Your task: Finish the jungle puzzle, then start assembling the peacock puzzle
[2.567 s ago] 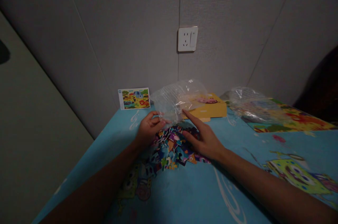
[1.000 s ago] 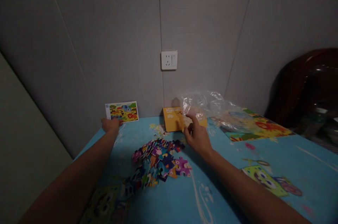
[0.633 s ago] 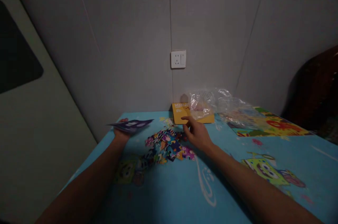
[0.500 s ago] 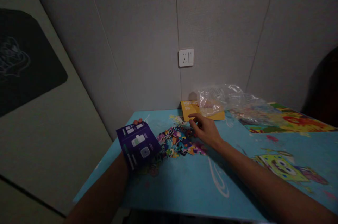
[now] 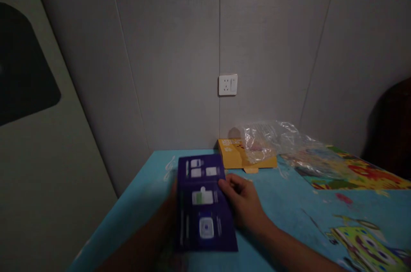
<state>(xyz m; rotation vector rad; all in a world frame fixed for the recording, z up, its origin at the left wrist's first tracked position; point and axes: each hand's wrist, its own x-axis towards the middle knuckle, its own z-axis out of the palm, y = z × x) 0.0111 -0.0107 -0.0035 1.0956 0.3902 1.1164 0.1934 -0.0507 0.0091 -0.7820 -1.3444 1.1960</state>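
A purple printed leaflet (image 5: 205,203) is held up in front of me, its face with white print and small pictures turned toward me. My right hand (image 5: 242,197) pinches its right edge, thumb on the front and fingers curled behind. At the left edge is my left hand (image 5: 173,199), blurred and mostly behind the sheet, gripping it from that side. The leaflet now covers the spot where the jigsaw pieces lay.
Against the wall lies a yellow box (image 5: 234,158), partly under a crumpled clear plastic bag (image 5: 269,137). A colourful picture sheet (image 5: 362,173) is to the right on the blue cartoon-print table cover (image 5: 289,225). A socket (image 5: 227,84) is on the wall.
The leaflet has moved right and turned more upright, now in front of the jigsaw pieces. My right hand has closed on its right edge. The view has tilted up slightly.
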